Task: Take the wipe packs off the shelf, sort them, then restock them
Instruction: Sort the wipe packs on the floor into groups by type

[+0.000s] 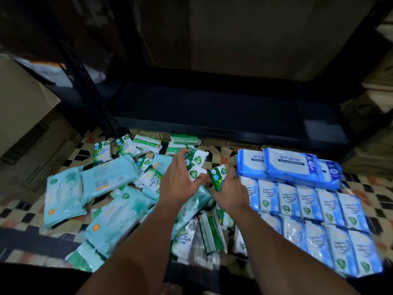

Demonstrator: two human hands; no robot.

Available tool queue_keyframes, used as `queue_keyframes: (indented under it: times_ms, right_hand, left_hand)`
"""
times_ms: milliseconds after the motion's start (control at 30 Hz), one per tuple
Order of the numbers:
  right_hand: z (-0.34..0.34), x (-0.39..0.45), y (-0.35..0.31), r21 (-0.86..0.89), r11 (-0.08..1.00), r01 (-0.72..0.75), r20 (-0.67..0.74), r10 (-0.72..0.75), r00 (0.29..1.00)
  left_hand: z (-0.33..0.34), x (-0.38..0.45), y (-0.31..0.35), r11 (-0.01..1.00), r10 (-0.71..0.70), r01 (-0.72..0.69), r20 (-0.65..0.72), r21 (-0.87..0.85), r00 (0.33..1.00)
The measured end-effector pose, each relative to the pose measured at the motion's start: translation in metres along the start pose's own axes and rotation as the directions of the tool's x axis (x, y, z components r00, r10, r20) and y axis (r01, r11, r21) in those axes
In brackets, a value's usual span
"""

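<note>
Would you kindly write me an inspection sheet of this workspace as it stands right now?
Surface: checkered floor, largely covered by packs.
Job's things: blue wipe packs in neat rows on the right, two antabax packs stacked behind them; pale teal packs and green wipe packs in a loose heap on the left and centre; dark shelf shows no packs.
Clutter: nothing seen beyond the unsorted heap.
Grippers: left hand grips small green-and-white packs; right hand grips one green pack.
Cables: nothing seen.
Surroundings: cardboard boxes at left, dim shelving frame, more boxes at right.
</note>
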State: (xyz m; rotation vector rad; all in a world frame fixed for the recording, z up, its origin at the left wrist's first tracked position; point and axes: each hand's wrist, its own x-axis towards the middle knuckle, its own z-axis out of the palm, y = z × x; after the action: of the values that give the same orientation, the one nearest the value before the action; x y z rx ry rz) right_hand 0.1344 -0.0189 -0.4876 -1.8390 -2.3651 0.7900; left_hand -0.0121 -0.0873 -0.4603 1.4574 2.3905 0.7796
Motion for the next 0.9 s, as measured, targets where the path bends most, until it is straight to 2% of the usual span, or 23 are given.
queue_keyframes:
  times_ms: [67,200,300,500,600,700,900]
  right_hand:
    - [0.000,-0.024,0.003,-0.033,0.999,-0.024,0.025,0.025,0.999]
    - [0.018,-0.068,0.006,0.032,0.995,-0.095,0.107,0.091,0.990]
    - [0.033,-0.097,0.007,0.077,0.992,-0.103,0.136,0.092,0.986]
    - [0.057,-0.125,0.013,-0.134,0.991,0.005,0.244,0.028,0.969]
    - [0.062,-0.123,0.015,-0.193,0.980,0.054,0.305,0.008,0.952]
    - [0.063,-0.119,0.016,-0.231,0.969,0.084,0.339,0.000,0.941]
    - [0.064,-0.119,0.017,-0.228,0.970,0.087,0.330,-0.007,0.944]
  left_hand:
    - [0.004,-0.034,-0.001,0.997,-0.058,0.055,0.036,0.056,0.998]
    - [0.021,-0.096,0.000,0.959,-0.263,0.248,0.108,0.134,0.959]
    - [0.033,-0.135,0.000,0.936,-0.308,0.269,0.157,0.228,0.938]
    - [0.054,-0.184,-0.022,0.898,-0.370,0.274,0.255,0.344,0.893]
    - [0.062,-0.192,-0.033,0.871,-0.452,0.348,0.290,0.345,0.844]
    - [0.066,-0.195,-0.039,0.855,-0.489,0.390,0.279,0.343,0.827]
    - [0.060,-0.195,-0.039,0.850,-0.463,0.384,0.165,0.361,0.871]
